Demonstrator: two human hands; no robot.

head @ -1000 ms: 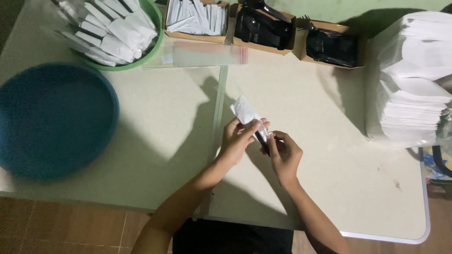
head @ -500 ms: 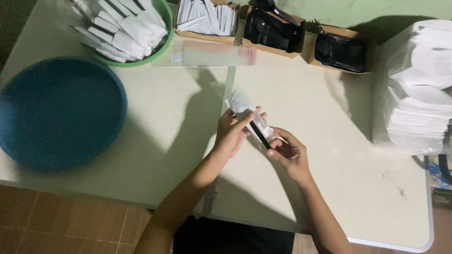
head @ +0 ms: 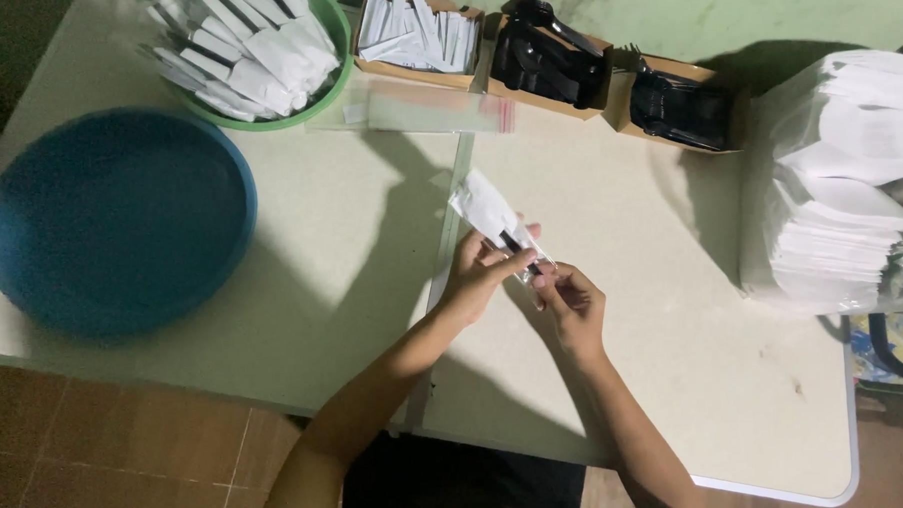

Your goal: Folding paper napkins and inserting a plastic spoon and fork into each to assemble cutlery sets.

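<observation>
Both hands on one small clear packet (head: 497, 222) with a white napkin and black cutlery inside, held over the table (head: 676, 376) centre. Left hand (head: 480, 273) pinches its middle, right hand (head: 567, 298) pinches the near end. Looks light, floppy, slick film; best gripped over the stiff cutlery. Blue basin (head: 110, 221) left, green bowl (head: 264, 50) of packets far left.

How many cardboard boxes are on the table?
3, in a row along the far edge: a box of white packets, a middle box of black cutlery, another right.
</observation>
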